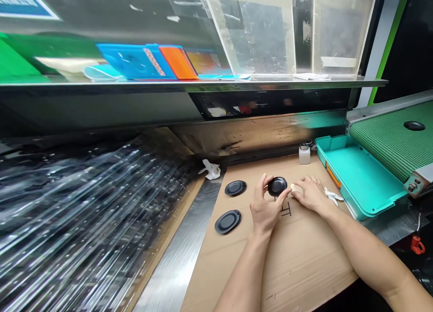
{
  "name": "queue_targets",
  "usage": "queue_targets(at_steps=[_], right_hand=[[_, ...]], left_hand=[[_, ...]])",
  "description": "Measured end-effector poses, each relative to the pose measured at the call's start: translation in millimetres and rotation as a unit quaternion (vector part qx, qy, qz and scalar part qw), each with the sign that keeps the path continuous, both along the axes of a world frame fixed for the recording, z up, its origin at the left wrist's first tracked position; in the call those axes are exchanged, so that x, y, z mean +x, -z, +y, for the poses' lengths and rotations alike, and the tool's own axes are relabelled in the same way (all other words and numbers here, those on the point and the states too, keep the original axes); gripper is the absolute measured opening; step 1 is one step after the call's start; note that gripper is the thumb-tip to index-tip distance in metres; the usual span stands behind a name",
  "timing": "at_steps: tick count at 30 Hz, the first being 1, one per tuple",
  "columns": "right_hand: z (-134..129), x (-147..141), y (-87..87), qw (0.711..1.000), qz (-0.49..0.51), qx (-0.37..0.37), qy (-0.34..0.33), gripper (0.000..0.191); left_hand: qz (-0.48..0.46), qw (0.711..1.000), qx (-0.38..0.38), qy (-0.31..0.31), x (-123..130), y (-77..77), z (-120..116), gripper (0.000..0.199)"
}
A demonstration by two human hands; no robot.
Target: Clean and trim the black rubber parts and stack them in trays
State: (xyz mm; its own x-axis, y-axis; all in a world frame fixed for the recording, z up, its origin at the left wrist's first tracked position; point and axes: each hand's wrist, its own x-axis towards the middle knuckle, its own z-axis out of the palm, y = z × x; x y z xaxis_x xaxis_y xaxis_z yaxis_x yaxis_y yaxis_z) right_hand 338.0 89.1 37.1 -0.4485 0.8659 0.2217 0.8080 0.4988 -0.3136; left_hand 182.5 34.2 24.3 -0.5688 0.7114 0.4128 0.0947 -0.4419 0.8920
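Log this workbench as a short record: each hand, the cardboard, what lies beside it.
Left hand: holds round black part above the cardboard
Right hand: fingertips at small pale piece; grip unclear
Cardboard, left side: farther black discs, nearer black discs
Cardboard, far edge: small bottle
Right of cardboard: teal tray
Green conveyor belt: one dark disc

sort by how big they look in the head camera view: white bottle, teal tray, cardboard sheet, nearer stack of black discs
1. cardboard sheet
2. teal tray
3. nearer stack of black discs
4. white bottle
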Motion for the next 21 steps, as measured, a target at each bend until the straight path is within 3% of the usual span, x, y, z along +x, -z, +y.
queue_targets(at_steps=[5,9,14,21], right_hand=[[4.6,-1.3,0.3,0.990,0.136,0.034,-0.022,0.045],[7.2,-2.0,-0.4,0.971,0.206,0.054,-0.105,0.050],[6.4,-2.5,1.6,0.972,0.191,0.036,-0.135,0.049],[6.2,0.1,-0.3,0.984,0.113,0.059,-0.127,0.040]], left_hand=[[-0.024,1.000,0.012,0.008,4.1,-5.9,-6.5,0.090],[-0.020,0.998,-0.040,0.039,1.6,-4.7,-6.3,0.101],[0.033,0.992,-0.096,0.072,1.9,-2.8,-5.8,0.110],[0.053,0.993,-0.090,0.061,-0.8,4.1,-2.0,0.107]])
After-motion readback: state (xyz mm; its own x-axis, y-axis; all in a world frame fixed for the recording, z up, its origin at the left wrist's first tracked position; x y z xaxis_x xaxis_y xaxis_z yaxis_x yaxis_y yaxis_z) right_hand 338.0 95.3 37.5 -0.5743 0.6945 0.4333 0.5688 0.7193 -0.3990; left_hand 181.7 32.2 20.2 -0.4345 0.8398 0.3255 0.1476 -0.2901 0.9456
